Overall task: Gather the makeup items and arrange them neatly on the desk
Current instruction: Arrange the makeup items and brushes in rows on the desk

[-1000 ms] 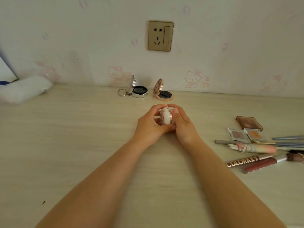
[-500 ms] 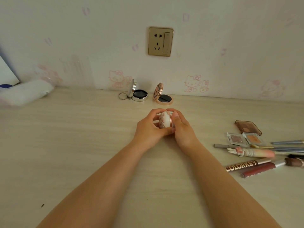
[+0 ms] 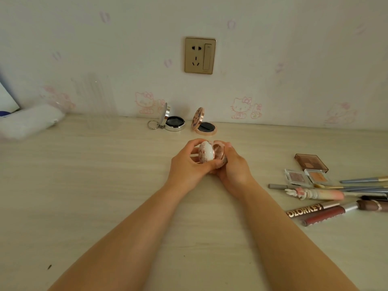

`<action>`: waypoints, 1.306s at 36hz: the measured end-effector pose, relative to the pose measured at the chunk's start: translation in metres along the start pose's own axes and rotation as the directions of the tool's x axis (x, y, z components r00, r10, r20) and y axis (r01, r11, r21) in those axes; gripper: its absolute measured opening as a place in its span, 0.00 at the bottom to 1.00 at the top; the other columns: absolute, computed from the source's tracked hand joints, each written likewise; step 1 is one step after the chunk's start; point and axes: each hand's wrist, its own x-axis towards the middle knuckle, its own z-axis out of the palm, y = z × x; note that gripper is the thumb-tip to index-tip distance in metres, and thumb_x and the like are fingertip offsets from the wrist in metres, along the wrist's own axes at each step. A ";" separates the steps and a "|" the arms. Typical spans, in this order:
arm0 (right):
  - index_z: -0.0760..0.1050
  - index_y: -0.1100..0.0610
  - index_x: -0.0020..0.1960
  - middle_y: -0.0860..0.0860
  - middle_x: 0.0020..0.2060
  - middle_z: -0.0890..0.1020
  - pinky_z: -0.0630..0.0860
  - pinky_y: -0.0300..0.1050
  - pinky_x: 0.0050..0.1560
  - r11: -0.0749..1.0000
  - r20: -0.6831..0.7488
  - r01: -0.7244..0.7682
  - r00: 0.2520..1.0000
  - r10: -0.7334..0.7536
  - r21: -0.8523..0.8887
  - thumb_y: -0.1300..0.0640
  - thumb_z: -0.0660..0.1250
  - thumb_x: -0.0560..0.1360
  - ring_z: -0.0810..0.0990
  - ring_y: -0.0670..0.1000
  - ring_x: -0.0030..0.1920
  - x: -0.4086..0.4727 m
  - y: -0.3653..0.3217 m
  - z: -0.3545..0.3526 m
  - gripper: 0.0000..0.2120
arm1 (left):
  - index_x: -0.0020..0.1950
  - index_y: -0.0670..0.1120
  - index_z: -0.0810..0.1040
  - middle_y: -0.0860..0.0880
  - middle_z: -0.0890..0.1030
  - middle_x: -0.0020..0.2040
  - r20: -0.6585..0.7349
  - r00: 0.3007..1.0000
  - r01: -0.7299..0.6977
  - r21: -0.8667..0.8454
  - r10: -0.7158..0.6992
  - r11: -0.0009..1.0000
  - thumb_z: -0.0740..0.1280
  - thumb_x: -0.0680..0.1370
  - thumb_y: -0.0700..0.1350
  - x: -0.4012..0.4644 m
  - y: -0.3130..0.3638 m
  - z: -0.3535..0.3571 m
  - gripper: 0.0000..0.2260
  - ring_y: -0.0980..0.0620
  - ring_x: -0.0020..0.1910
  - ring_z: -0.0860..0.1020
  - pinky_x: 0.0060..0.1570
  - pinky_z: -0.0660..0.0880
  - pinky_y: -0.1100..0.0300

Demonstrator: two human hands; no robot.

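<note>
Both hands hold a small round compact above the middle of the desk.

Head view: the left hand (image 3: 186, 164) curls its fingers round the white, domed lid of the compact (image 3: 206, 153), which bears a pinkish printed picture and a rose-gold rim; the right hand (image 3: 235, 166) grips the base, and the case stands parted on edge. Behind, against the wall, a silver compact (image 3: 173, 122) with a key ring and a rose-gold compact (image 3: 204, 124) stand open on the desk (image 3: 84, 185). To the right lie eyeshadow pans (image 3: 307, 176), brushes and lip gloss tubes (image 3: 323, 213).
</note>
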 end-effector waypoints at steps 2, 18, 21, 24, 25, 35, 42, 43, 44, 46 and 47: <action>0.69 0.65 0.64 0.67 0.57 0.77 0.75 0.58 0.59 0.995 0.010 -0.024 1.000 0.024 0.094 0.49 0.46 0.82 0.78 0.65 0.57 0.000 0.000 -0.002 0.24 | 0.60 0.56 0.74 0.59 0.78 0.51 -0.011 1.000 -0.025 -0.004 0.025 1.000 0.78 0.64 0.47 -0.001 -0.001 0.002 0.27 0.66 0.46 0.77 0.40 0.72 0.77; 0.75 0.65 0.51 0.64 0.47 0.81 0.79 0.53 0.46 0.957 0.057 -0.116 0.993 0.105 0.265 0.49 0.44 0.83 0.81 0.61 0.48 0.001 -0.007 -0.007 0.26 | 0.60 0.58 0.73 0.59 0.79 0.50 -0.024 0.999 -0.049 -0.025 0.049 0.998 0.78 0.65 0.47 0.000 -0.005 -0.002 0.27 0.66 0.48 0.78 0.42 0.72 0.76; 0.75 0.64 0.56 0.64 0.52 0.80 0.80 0.55 0.48 0.992 -0.038 -0.050 0.998 0.054 0.118 0.53 0.48 0.82 0.80 0.62 0.52 0.004 -0.004 -0.004 0.21 | 0.59 0.58 0.73 0.59 0.79 0.50 -0.036 0.998 -0.059 -0.020 0.058 0.998 0.78 0.65 0.47 -0.001 -0.006 -0.002 0.26 0.67 0.48 0.78 0.43 0.72 0.76; 0.74 0.56 0.55 0.58 0.52 0.80 0.80 0.57 0.51 0.978 -0.150 0.073 0.983 -0.104 -0.196 0.59 0.51 0.80 0.80 0.59 0.53 0.006 0.000 -0.005 0.14 | 0.59 0.58 0.73 0.58 0.78 0.51 -0.053 0.997 -0.056 -0.023 0.055 0.998 0.78 0.64 0.46 0.000 -0.006 -0.003 0.26 0.64 0.50 0.77 0.43 0.72 0.77; 0.74 0.52 0.54 0.55 0.51 0.80 0.78 0.56 0.53 0.934 -0.164 0.113 0.970 -0.178 -0.340 0.59 0.51 0.80 0.79 0.57 0.52 0.006 0.001 -0.007 0.13 | 0.59 0.58 0.73 0.59 0.78 0.51 -0.055 0.997 -0.055 -0.023 0.053 0.998 0.78 0.64 0.46 0.000 -0.006 -0.004 0.26 0.64 0.50 0.77 0.43 0.71 0.78; 0.69 0.58 0.68 0.55 0.66 0.73 0.62 0.37 0.60 0.629 0.017 0.153 0.976 -0.218 -0.762 0.61 0.54 0.80 0.69 0.53 0.66 0.001 -0.003 -0.017 0.18 | 0.60 0.56 0.74 0.56 0.79 0.50 -0.052 0.997 -0.059 0.079 0.063 0.995 0.78 0.64 0.47 0.007 -0.013 -0.001 0.27 0.58 0.51 0.79 0.45 0.72 0.76; 0.71 0.53 0.57 0.53 0.53 0.73 0.62 0.43 0.51 0.394 0.115 0.144 0.989 -0.097 -0.908 0.49 0.63 0.76 0.67 0.56 0.56 -0.002 -0.002 -0.028 0.13 | 0.62 0.55 0.73 0.55 0.79 0.51 0.004 0.998 -0.056 0.142 0.056 0.988 0.78 0.65 0.46 0.009 -0.018 -0.001 0.28 0.58 0.48 0.79 0.47 0.72 0.73; 0.68 0.54 0.64 0.53 0.58 0.72 0.62 0.43 0.55 0.353 0.117 0.147 0.988 -0.105 -0.924 0.48 0.63 0.76 0.66 0.56 0.59 -0.004 -0.004 -0.029 0.19 | 0.63 0.55 0.73 0.55 0.79 0.52 0.010 0.998 -0.060 0.153 0.060 0.986 0.78 0.65 0.45 0.009 -0.018 -0.001 0.28 0.58 0.48 0.79 0.47 0.71 0.73; 0.66 0.54 0.68 0.53 0.61 0.71 0.62 0.43 0.58 0.338 0.106 0.143 0.987 -0.124 -0.930 0.46 0.63 0.76 0.65 0.55 0.61 -0.005 -0.005 -0.030 0.24 | 0.63 0.55 0.73 0.55 0.79 0.51 0.016 0.998 -0.064 0.165 0.062 0.984 0.78 0.66 0.45 0.009 -0.019 0.000 0.28 0.58 0.48 0.79 0.46 0.71 0.75; 0.66 0.55 0.68 0.53 0.61 0.71 0.63 0.43 0.58 0.374 0.081 0.133 0.985 -0.151 -0.918 0.45 0.65 0.74 0.65 0.55 0.61 -0.007 -0.006 -0.030 0.26 | 0.63 0.55 0.73 0.55 0.79 0.50 0.023 0.998 -0.067 0.175 0.064 0.982 0.78 0.65 0.44 0.009 -0.021 0.001 0.29 0.59 0.47 0.79 0.45 0.70 0.78; 0.67 0.54 0.67 0.53 0.60 0.72 0.63 0.43 0.58 0.388 0.068 0.122 0.986 -0.150 -0.914 0.45 0.66 0.73 0.65 0.54 0.61 -0.007 -0.007 -0.030 0.26 | 0.63 0.55 0.73 0.56 0.78 0.50 0.028 0.998 -0.066 0.179 0.062 0.982 0.78 0.65 0.43 0.010 -0.021 0.002 0.29 0.60 0.47 0.78 0.44 0.70 0.79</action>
